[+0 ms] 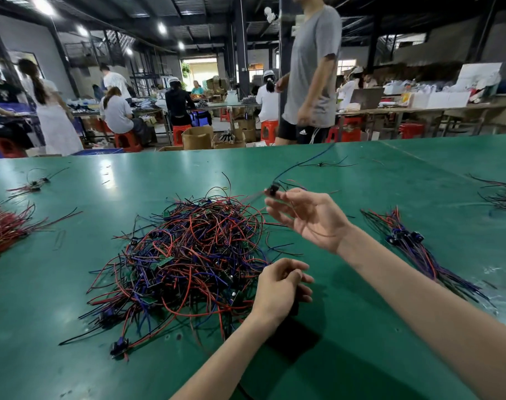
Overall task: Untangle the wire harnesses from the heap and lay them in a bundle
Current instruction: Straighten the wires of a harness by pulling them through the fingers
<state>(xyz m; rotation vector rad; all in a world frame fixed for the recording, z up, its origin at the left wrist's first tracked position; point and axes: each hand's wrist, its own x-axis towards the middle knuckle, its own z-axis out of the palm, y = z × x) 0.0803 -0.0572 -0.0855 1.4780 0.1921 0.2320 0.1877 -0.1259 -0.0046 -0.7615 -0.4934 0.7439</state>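
**A:** Where's the heap?

**B:** The heap of wire harnesses (185, 255) lies mid-frame on the green table (361, 327). Red, blue and black leads straggle out past its edges on every side.

**A:** And the hands?

**B:** The right hand (306, 217), above the heap's upper right edge, pinches one lifted harness (273, 189) by its black connector. Its other fingers are spread, and the wire runs toward the upper right. The left hand (280, 287) is at the heap's lower right edge, fingers curled. I cannot tell whether it grips anything.

**A:** Room to move?

**B:** There is bare table between the hands and the laid bundle (413, 246) at right, and along the bottom of the frame. A red bundle (6, 226) sits at the left edge, and another pile (503, 194) at the far right edge.
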